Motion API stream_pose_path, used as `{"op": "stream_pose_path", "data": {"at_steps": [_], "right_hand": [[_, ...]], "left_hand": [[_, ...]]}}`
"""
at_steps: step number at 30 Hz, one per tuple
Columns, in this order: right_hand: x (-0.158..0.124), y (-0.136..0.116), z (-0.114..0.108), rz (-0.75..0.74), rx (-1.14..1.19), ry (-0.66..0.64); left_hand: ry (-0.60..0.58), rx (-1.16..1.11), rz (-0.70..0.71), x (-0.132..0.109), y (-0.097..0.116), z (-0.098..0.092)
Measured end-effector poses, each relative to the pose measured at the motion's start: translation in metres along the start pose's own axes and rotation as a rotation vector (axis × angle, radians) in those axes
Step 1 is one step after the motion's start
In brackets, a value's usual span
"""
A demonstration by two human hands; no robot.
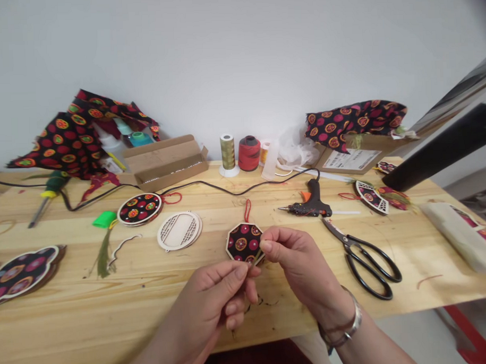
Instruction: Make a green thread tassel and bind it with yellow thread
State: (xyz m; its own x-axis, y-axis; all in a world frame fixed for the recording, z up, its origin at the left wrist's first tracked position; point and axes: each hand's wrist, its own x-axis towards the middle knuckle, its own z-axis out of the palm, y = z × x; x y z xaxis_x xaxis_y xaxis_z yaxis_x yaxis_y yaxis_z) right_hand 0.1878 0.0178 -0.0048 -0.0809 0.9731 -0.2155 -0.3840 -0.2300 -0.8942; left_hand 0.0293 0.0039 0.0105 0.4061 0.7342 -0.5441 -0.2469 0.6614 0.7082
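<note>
Both my hands hold a small octagonal ornament (pixel 243 241) covered in black fabric with red and orange circles, with a red cord loop at its top. My left hand (pixel 215 305) pinches its lower edge between thumb and fingers. My right hand (pixel 299 265), with a metal bracelet on the wrist, pinches its right edge. The ornament hangs just above the wooden table (pixel 112 314).
Black scissors (pixel 367 260) and a black glue gun (pixel 311 203) lie to the right. A round wooden lattice piece (pixel 180 230) and a round fabric ornament (pixel 140 208) lie to the left. Thread spools (pixel 249 152), cardboard boxes (pixel 166 161) and patterned fabric (pixel 72 137) line the back.
</note>
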Motion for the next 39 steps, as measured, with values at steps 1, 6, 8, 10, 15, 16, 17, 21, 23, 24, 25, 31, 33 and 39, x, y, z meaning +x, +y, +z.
{"op": "stream_pose_path", "data": {"at_steps": [1,6,8,10,15,16,17,21,23,24,25,31,33,39], "right_hand": [[0.0,0.0,0.0,-0.003,-0.002,0.002],[0.0,-0.003,0.001,-0.007,0.005,0.004],[0.0,-0.003,0.001,-0.003,0.015,0.009],[0.0,-0.002,0.002,-0.003,0.018,0.012],[0.0,0.0,0.003,0.006,0.031,-0.007],[0.0,0.0,0.003,0.005,0.03,-0.004],[0.0,0.0,0.004,0.004,0.025,-0.001],[0.0,-0.001,0.007,-0.001,0.003,-0.009],[-0.001,-0.002,0.009,-0.003,-0.009,-0.001],[-0.001,-0.003,0.011,-0.006,-0.013,0.004],[-0.001,-0.004,0.012,-0.008,-0.021,0.005],[0.001,-0.004,0.01,-0.091,-0.147,0.087],[0.003,-0.001,0.009,-0.114,-0.153,0.158],[0.002,0.003,0.017,-0.114,-0.121,0.067]], "left_hand": [[0.005,0.001,-0.002,0.0,0.0,0.0],[0.012,0.025,0.006,0.001,-0.002,0.0],[0.014,0.039,0.005,0.001,-0.003,0.0],[0.018,0.054,0.001,0.001,-0.003,0.001],[0.024,0.068,-0.007,0.0,-0.002,0.003],[0.026,0.067,-0.01,-0.001,-0.001,0.003],[0.031,0.065,-0.013,-0.001,-0.002,0.003],[0.062,0.051,-0.02,-0.002,-0.003,0.002],[0.066,0.066,-0.009,-0.002,-0.003,0.002],[0.067,0.084,0.008,-0.003,-0.003,0.001],[0.072,0.114,0.035,-0.003,-0.003,0.001],[0.276,0.296,0.35,-0.007,0.002,-0.004],[0.301,0.258,0.447,-0.006,0.004,-0.006],[0.287,0.025,0.447,-0.003,0.008,-0.008]]}}
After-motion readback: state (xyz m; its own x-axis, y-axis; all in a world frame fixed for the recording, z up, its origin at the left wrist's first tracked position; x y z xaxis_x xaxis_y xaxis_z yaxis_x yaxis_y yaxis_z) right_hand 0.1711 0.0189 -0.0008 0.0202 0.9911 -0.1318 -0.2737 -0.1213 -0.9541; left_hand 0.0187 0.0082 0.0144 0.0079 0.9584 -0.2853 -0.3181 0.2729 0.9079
